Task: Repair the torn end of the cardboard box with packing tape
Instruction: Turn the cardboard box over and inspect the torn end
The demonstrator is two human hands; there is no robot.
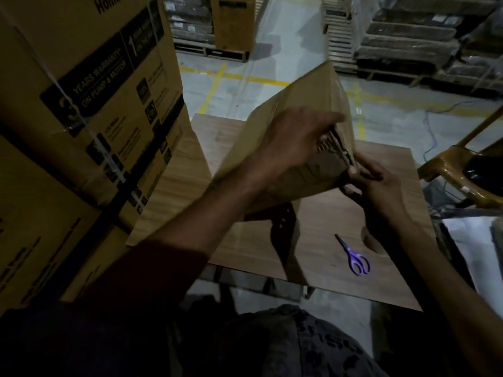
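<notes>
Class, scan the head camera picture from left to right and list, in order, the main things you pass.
Stacked printed cartons → left hand gripping the cardboard box → right hand → brown chair.

A person holds a cardboard box (307, 96) tilted above the wooden table (326, 268), with its torn end (334, 148) turned to the right. The left hand (296, 140) lies over the near face and its fingers curl around the torn edge. The right hand (373, 183) pinches the lower corner of this end. Purple scissors (356, 258) lie near the table's front edge. Large printed cartons (81, 104) stand stacked at the table's left edge.
</notes>
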